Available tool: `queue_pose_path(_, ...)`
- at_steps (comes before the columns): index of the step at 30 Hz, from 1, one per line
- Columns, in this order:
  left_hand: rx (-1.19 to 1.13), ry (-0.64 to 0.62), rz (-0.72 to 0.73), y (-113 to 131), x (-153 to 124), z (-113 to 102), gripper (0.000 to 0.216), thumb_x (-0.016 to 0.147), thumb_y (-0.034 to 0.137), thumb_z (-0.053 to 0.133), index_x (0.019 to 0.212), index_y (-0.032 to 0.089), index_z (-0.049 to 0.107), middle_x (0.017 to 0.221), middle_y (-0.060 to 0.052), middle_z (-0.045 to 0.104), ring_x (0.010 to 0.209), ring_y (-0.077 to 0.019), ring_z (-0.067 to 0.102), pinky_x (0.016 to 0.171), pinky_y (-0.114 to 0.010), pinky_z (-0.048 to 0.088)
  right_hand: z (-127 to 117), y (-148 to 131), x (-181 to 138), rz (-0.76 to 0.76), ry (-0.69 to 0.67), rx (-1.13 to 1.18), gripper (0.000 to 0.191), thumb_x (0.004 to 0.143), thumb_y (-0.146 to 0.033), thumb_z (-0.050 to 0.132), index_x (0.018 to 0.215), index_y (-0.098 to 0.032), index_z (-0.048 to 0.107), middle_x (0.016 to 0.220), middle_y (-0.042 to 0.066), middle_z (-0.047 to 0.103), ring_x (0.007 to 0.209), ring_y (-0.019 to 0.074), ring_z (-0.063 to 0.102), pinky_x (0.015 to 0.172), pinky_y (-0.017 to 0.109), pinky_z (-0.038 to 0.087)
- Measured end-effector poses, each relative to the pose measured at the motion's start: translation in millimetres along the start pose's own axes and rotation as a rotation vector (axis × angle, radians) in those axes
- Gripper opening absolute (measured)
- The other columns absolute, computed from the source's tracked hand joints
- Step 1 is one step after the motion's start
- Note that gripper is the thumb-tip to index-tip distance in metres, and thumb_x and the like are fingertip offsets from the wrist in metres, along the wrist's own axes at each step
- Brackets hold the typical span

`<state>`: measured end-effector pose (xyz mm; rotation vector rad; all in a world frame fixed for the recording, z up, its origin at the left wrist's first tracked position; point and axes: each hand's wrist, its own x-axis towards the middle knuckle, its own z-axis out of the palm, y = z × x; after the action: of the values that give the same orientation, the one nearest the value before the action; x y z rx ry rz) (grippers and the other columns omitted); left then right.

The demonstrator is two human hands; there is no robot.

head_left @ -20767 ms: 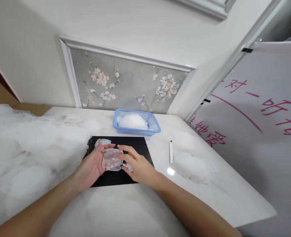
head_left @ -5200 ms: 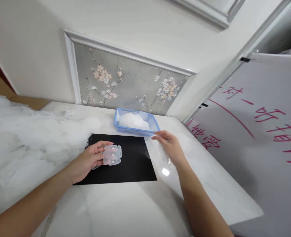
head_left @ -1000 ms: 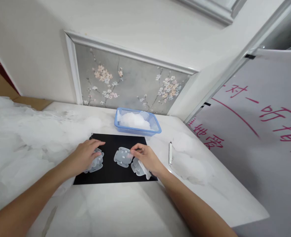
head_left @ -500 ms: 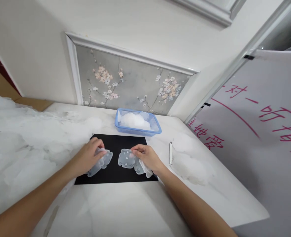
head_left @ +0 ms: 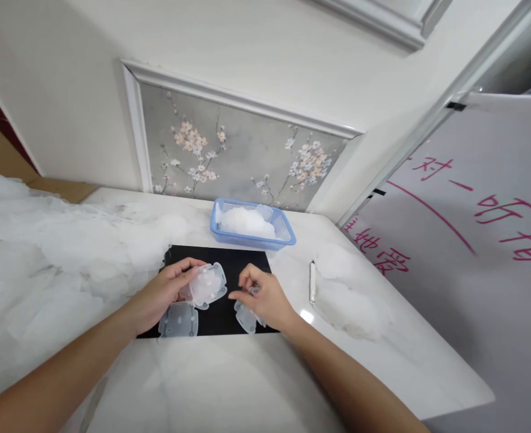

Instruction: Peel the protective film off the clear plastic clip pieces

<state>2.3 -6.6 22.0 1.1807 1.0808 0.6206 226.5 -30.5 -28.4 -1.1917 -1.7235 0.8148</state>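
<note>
My left hand [head_left: 172, 288] is closed on a thin, translucent plastic piece [head_left: 210, 284] with rounded tabs and small holes, tilted up over a black mat [head_left: 220, 325]. Another such plastic piece [head_left: 179, 320] lies flat on the mat below that hand. Over the mat's right side, my right hand [head_left: 265, 296] has its thumb and bent fingers drawn together, with a small translucent bit of plastic [head_left: 254, 290] between them. Beneath the right fingers are more translucent plastic pieces [head_left: 246, 317], partly hidden; whether the hand touches them I cannot tell.
Behind the mat stands a blue plastic basket [head_left: 251, 242] holding whitish translucent pieces. A large heap of translucent pieces [head_left: 58, 258] spreads over the left of the marbled table [head_left: 193, 385]. To the right lies a slim white cutter-like tool [head_left: 313, 282] beside a smaller pile [head_left: 350, 300].
My left hand has moved right and turned a plastic piece up to face me; one piece now lies below it. The right fingers have curled in, away from the piece they held at mid-mat.
</note>
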Motion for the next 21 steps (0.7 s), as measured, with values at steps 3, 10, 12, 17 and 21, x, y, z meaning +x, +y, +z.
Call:
queue_pose_path(3, -0.002, -0.056, 0.008, -3, -1, -1, 0.046, 0.083, 0.055, 0.058, 0.115, 0.023, 0.057, 0.096, -0.003, 0.063, 0.081, -0.0174, 0.06, 0.069, -0.029, 0.05, 6, 4, -3, -0.266, -0.041, -0.187, 0.028, 0.083, -0.028, 0.066, 0.11, -0.023, 0.062, 0.075, -0.002, 0.046, 0.062, 0.0109, 0.046, 0.058, 0.023, 0.041)
queue_pose_path(10, 0.053, -0.205, 0.024, -8, 2, -4, 0.065, 0.075, 0.039, 0.073, 0.132, 0.023, 0.047, 0.098, -0.005, 0.068, 0.087, -0.0182, 0.062, 0.079, -0.03, 0.046, 8, 6, 1, -0.291, 0.05, -0.048, 0.016, 0.089, -0.031, 0.058, 0.089, -0.021, 0.071, 0.095, 0.006, 0.053, 0.074, 0.012, 0.055, 0.061, 0.024, 0.045)
queue_pose_path(12, 0.074, -0.181, 0.035, -10, 5, -5, 0.071, 0.071, 0.032, 0.076, 0.134, 0.022, 0.044, 0.101, -0.006, 0.069, 0.092, -0.0202, 0.063, 0.082, -0.032, 0.046, 5, 3, 4, -0.089, 0.054, 0.12, 0.02, 0.087, -0.036, 0.061, 0.081, -0.018, 0.067, 0.089, 0.005, 0.059, 0.068, 0.0118, 0.055, 0.058, 0.024, 0.044)
queue_pose_path(17, 0.036, 0.035, 0.047, -13, 11, -9, 0.062, 0.078, 0.036, 0.068, 0.134, 0.022, 0.046, 0.11, -0.008, 0.069, 0.101, -0.0243, 0.063, 0.091, -0.04, 0.044, -9, 2, 9, 0.402, -0.029, 0.513, 0.037, 0.076, -0.052, 0.067, 0.087, -0.017, 0.062, 0.06, -0.003, 0.056, 0.045, 0.0072, 0.041, 0.043, 0.02, 0.031)
queue_pose_path(21, -0.236, 0.077, 0.02, -6, 9, -9, 0.05, 0.081, 0.028, 0.065, 0.129, 0.021, 0.052, 0.127, -0.01, 0.062, 0.118, -0.0254, 0.057, 0.101, -0.04, 0.044, -19, 7, 11, 0.549, -0.096, 0.652, 0.045, 0.066, -0.05, 0.076, 0.093, -0.015, 0.067, 0.062, -0.003, 0.06, 0.042, 0.0044, 0.036, 0.039, 0.018, 0.025)
